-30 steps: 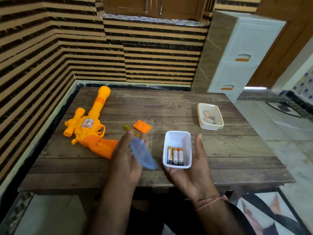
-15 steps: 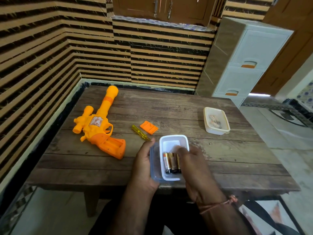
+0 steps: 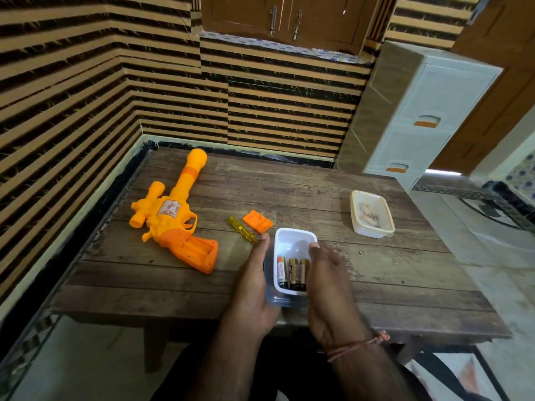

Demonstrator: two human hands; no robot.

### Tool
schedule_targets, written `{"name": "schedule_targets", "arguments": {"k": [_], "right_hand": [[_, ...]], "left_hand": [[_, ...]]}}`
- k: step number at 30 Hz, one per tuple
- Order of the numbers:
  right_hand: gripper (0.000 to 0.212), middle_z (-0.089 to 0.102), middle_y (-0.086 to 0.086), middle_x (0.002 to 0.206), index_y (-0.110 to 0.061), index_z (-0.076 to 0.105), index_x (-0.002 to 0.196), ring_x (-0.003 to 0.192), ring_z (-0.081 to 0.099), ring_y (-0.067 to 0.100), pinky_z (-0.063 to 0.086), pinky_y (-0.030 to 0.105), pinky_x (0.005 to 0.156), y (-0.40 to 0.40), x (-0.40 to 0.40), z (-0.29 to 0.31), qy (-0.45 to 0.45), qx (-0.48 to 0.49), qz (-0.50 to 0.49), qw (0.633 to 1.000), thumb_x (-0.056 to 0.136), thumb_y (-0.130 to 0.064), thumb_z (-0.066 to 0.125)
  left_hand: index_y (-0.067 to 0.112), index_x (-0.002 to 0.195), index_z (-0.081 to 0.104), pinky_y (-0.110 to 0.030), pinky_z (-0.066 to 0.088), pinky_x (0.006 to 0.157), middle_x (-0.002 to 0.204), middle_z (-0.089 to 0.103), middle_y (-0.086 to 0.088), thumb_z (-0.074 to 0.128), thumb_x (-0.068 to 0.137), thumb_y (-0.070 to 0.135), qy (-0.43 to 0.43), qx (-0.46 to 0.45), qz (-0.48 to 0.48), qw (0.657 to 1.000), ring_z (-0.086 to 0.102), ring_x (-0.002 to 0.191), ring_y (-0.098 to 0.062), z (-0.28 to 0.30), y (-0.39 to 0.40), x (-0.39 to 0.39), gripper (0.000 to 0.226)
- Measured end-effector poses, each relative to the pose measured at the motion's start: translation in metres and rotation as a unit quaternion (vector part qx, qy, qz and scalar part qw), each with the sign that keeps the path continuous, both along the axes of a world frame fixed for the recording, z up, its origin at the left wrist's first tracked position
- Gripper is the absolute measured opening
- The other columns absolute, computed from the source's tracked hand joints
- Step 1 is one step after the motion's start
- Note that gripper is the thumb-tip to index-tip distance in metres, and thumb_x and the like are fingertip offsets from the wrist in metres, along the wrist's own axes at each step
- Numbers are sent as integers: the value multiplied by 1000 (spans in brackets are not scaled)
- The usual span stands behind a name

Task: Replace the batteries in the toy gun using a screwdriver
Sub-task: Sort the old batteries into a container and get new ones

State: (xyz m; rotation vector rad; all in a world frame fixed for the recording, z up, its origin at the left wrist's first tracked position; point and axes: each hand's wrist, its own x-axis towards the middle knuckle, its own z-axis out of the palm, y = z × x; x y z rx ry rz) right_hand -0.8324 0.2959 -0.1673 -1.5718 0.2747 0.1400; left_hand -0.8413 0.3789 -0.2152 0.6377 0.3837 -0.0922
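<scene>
The orange and yellow toy gun lies on the left of the wooden table, its grip's battery bay open and facing up. Its orange battery cover and a yellow-handled screwdriver lie just right of it. A small white container holding three batteries sits near the front edge on its bluish clear lid. My left hand grips the container's left side and the lid. My right hand holds the right side, fingers over the rim by the batteries.
A second, cream container with small items inside stands at the table's right. A striped wall runs along the left and back. A white plastic drawer unit stands beyond the table's far right corner.
The lid held apart in my left hand a second ago now lies under the white container. The container has come down from my right palm to the table, both hands closing on it.
</scene>
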Motion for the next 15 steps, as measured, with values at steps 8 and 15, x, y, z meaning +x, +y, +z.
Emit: {"name": "schedule_targets", "arguments": {"k": [8,15], "right_hand": [[32,74,6,86,-20,72,82,80,70,24,56,41,79,-1,6,-1,-36,-83,48,995,96,-17,44],[60,65,4,125,-18,58,131,114,62,19,50,44,99,6,1,-14,-84,-117,43,989,76,-29,38]], "left_hand": [[10,111,74,-41,56,85,108,72,-16,46,91,61,-34,-44,-24,998,71,93,-27,-1,-1,-2,61],[8,107,73,-37,55,83,102,73,-16,61,81,43,-35,-32,21,999,72,85,-25,1,-8,-4,45]]}}
